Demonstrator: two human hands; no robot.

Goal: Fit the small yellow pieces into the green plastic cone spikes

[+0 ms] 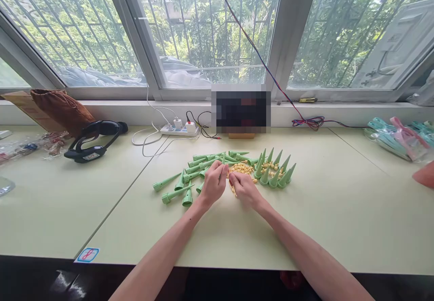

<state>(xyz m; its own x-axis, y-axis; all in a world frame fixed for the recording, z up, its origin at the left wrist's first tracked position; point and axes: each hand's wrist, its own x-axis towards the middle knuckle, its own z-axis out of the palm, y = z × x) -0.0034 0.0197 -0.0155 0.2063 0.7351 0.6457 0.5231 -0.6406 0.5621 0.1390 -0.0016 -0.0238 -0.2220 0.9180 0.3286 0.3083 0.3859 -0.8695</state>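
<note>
My left hand is closed around a green plastic watering spike, whose pointed tip sticks up above the fingers. Close against it, my right hand is pinched; what its fingers hold is hidden. Behind and between the hands lies a heap of small yellow plastic pieces. To the left, several green spikes lie loose on their sides. On the right stands a group of green spikes with their points up, and yellow pieces show among them.
The pale table carries a power strip with white cables at the back. A black headset and brown pouch sit left. A blurred dark screen stands behind the spikes. Bagged pastel plastic items are at right.
</note>
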